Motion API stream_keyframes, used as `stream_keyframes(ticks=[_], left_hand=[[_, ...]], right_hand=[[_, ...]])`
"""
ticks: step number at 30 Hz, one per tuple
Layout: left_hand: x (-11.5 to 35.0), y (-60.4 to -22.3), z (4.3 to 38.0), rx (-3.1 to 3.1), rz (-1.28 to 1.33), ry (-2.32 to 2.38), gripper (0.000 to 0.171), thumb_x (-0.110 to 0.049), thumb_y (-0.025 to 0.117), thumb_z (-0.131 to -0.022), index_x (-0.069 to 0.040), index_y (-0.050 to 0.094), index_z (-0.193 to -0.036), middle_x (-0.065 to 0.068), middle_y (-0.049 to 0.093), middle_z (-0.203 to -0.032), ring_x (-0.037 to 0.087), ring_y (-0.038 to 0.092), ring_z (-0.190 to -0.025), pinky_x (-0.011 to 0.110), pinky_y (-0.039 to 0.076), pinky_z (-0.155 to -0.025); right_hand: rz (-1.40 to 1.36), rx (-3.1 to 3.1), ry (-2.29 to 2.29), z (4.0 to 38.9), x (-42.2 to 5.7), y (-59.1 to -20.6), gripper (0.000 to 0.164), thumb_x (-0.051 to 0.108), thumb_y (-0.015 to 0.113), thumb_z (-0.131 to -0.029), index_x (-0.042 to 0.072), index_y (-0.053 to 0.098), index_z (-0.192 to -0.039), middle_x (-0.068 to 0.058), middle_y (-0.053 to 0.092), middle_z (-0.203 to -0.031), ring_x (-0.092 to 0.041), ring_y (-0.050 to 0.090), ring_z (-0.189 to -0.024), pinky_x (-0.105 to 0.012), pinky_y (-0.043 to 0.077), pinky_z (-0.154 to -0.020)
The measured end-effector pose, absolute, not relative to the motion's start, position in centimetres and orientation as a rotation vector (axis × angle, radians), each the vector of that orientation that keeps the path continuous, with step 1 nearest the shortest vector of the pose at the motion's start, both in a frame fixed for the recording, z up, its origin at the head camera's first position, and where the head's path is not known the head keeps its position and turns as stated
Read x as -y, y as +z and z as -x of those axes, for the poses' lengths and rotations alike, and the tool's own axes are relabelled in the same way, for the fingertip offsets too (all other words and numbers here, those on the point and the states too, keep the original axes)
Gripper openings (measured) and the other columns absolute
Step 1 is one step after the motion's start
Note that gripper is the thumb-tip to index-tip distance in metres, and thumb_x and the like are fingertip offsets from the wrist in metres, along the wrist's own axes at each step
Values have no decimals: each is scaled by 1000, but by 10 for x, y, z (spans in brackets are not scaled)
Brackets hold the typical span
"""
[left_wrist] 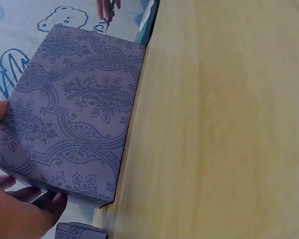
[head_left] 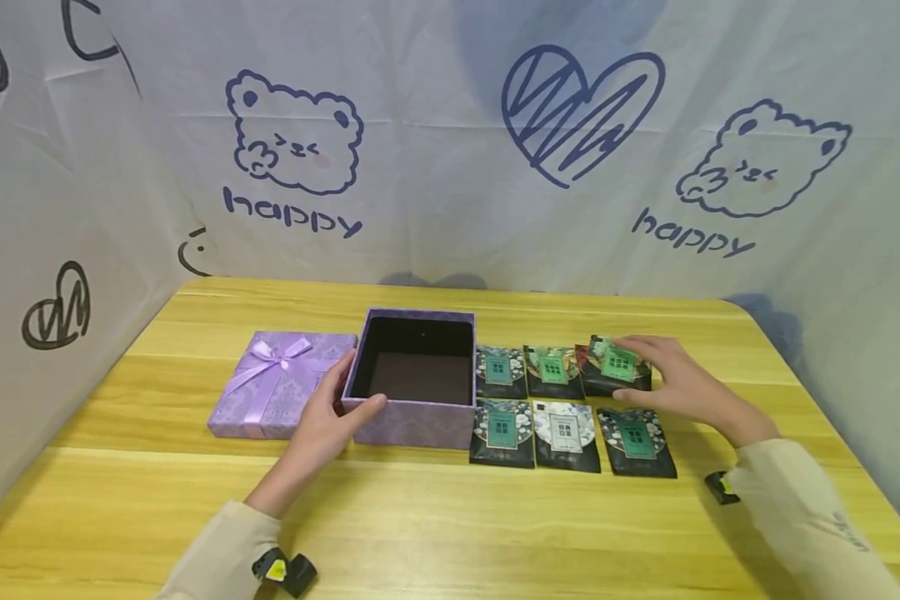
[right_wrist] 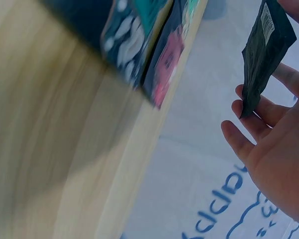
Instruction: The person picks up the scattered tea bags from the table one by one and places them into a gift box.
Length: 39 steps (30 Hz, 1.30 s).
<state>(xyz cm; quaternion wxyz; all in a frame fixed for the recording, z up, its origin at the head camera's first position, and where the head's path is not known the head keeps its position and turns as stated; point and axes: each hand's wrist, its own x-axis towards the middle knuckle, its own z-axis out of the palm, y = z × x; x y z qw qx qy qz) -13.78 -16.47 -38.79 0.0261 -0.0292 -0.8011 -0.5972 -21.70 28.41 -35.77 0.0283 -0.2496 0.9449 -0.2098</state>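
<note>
A purple patterned gift box (head_left: pixel 412 423) stands uncovered on the table, its dark inside showing. My left hand (head_left: pixel 332 425) holds its near left corner, thumb on the front wall and fingers along the left side; the left wrist view shows the same box wall (left_wrist: pixel 79 109) up close. Over at the right, my right hand (head_left: pixel 671 379) pinches a black tea sachet (head_left: pixel 613 367) with a green label. The right wrist view shows this sachet (right_wrist: pixel 263 55) raised off the table, its barcode side visible. A red-edged sachet (head_left: pixel 581 358) lies partly hidden behind it.
Left of the box lies its purple lid (head_left: pixel 277 396) with a ribbon bow. Several tea sachets lie right of the box in two rows, among them a white-labelled one (head_left: pixel 566 437) and a teal-labelled one (head_left: pixel 637 443). A printed white cloth (head_left: pixel 420 167) hangs behind the table.
</note>
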Motion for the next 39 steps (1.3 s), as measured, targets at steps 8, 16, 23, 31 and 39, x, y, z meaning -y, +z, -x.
stream_keyframes(ticks=[8,16,23,31,39], left_hand=[[165,-387,138,2495,81,-1822,79,-17,68,-91,-6,22,-154,21,35,-149,33,40,-130,42,34,-105],[165,-387,139,2490,95,-1819,79,-17,69,-91,-5,22,-154,22,36,-148,33,42,-128,43,35,-104],[165,-388,139,2488,99,-1813,80,-18,69,-91,-6,22,-154,22,37,-147,33,42,-128,42,35,-104],[165,-389,138,2486,95,-1819,79,-17,68,-91,-5,21,-154,22,37,-147,34,42,-129,43,34,-105],[164,-390,138,2470,106,-1822,79,-16,69,-91,-4,22,-153,23,38,-146,34,45,-125,39,39,-100]], right_hand=[[840,-2915,-626,211,-263,-351,73,39,69,-88,4,42,-145,-27,37,-143,-45,32,-128,-68,31,-95],[900,-2927,-576,211,-247,-346,73,40,70,-87,7,42,-146,-22,38,-145,-40,33,-128,-63,36,-93],[1020,-2918,-456,214,-233,-339,71,46,67,-88,7,46,-144,-20,42,-142,-32,45,-110,-53,42,-86],[1117,-2891,-468,218,-216,-327,73,48,68,-86,9,46,-144,-17,43,-143,-34,37,-129,-58,35,-99],[1235,-2871,-416,216,-202,-314,74,50,67,-85,9,47,-143,-16,44,-143,-33,38,-128,-57,36,-99]])
